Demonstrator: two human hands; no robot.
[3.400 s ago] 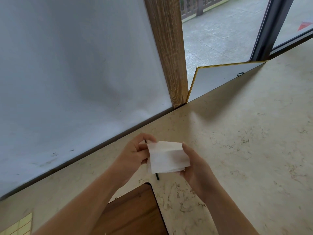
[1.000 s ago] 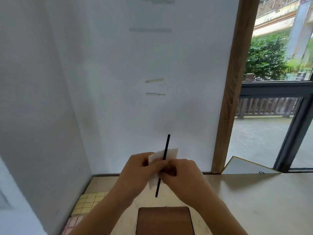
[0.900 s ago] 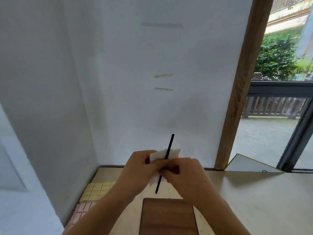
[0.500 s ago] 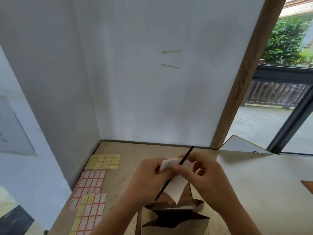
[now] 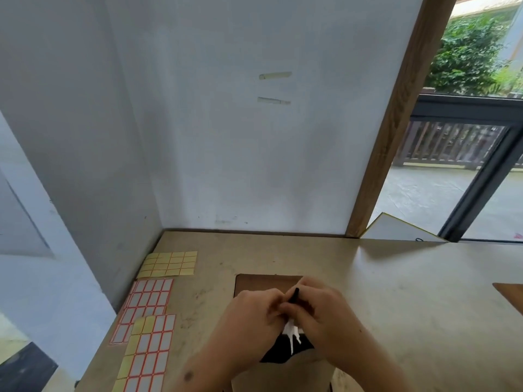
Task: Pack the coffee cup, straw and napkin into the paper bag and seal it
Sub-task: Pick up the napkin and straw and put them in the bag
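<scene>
My left hand [image 5: 252, 321] and my right hand [image 5: 325, 318] are pressed together just above the dark mouth of the brown paper bag [image 5: 285, 369] at the bottom centre. Between the fingers they pinch a thin black straw [image 5: 293, 295], only its top end showing, and a white napkin [image 5: 291, 333], whose lower part hangs down into the bag's opening. The bag stands in front of a brown wooden board [image 5: 263, 282]. The coffee cup is not visible; the bag's inside is dark.
Sheets of red-bordered label stickers [image 5: 147, 306] and yellow ones [image 5: 169, 264] lie on the beige counter [image 5: 410, 292] to the left. White walls close the corner behind. A wooden post [image 5: 396, 123] and a gold-edged white panel [image 5: 402, 230] stand at the back right.
Both hands have come down with the straw and napkin from chest height to the bag's mouth. The napkin's lower end now dips into the opening, and less of the straw shows.
</scene>
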